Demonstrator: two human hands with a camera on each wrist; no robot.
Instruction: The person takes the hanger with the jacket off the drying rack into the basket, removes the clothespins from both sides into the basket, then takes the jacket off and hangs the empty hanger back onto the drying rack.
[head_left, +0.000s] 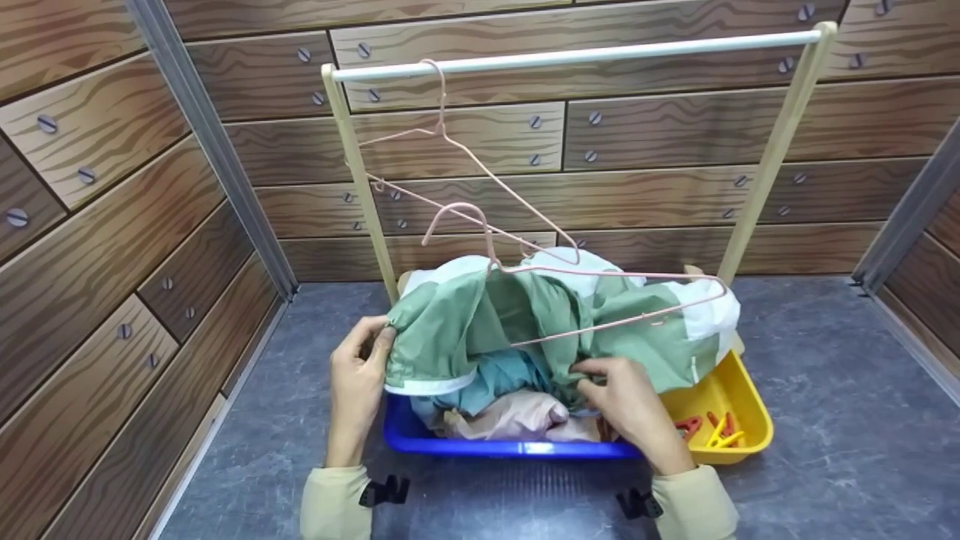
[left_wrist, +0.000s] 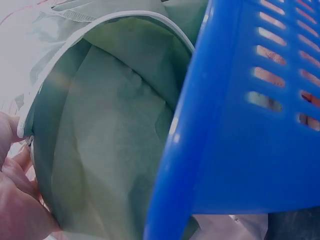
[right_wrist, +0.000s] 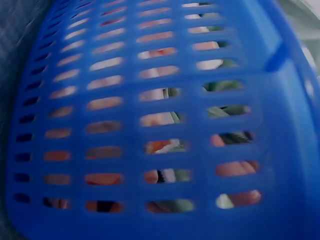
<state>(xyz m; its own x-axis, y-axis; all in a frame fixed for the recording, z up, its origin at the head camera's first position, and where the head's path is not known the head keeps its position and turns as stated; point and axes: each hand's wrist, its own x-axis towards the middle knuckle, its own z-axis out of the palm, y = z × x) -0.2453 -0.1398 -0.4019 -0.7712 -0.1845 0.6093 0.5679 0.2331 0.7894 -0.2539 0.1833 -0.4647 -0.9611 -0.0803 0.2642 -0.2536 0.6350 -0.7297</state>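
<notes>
A green garment with white parts (head_left: 442, 322) is spread over the blue basket (head_left: 517, 448). My left hand (head_left: 360, 375) pinches its left edge between thumb and fingers; the left wrist view shows the white-trimmed opening (left_wrist: 115, 100) beside that hand. My right hand (head_left: 630, 397) pinches green cloth lower down, above the basket's front rim. A pink hanger (head_left: 615, 271) has its left part hidden in the garment, while its hook and right end show outside. The basket's slotted wall (right_wrist: 130, 120) fills most of the right wrist view and largely hides the right hand there.
Teal cloth (head_left: 506, 379) and pale pink cloth (head_left: 517, 416) lie in the basket. Another pink hanger (head_left: 480, 161) hangs from the rack's white rail (head_left: 585, 56). At the right, a yellow tray (head_left: 754, 397) holds red and yellow clothespins (head_left: 724, 433).
</notes>
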